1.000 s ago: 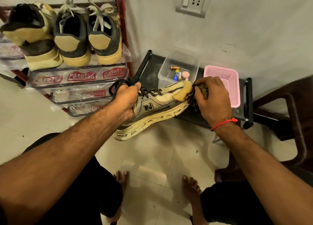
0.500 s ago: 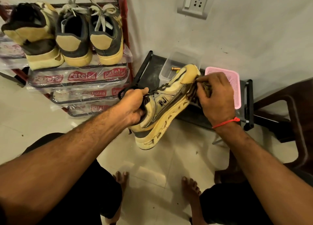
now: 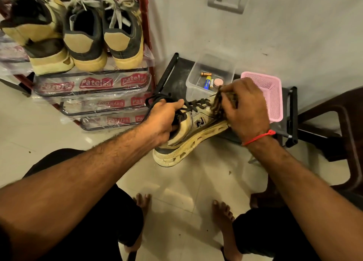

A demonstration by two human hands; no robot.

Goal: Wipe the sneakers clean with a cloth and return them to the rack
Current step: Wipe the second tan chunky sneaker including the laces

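Shiny floor tiles lie under two bare feet. Above them, the left hand has its fingers curled tight around the heel opening of a yellow sneaker, holding it up on its side. The right hand squeezes a dark cloth against the toe. Behind sit a clear box, a pink basket and the rack with three more shoes.

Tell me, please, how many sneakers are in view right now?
4: three stand side by side on the rack's top shelf, and one is held in the hands. Others may sit outside the frame.
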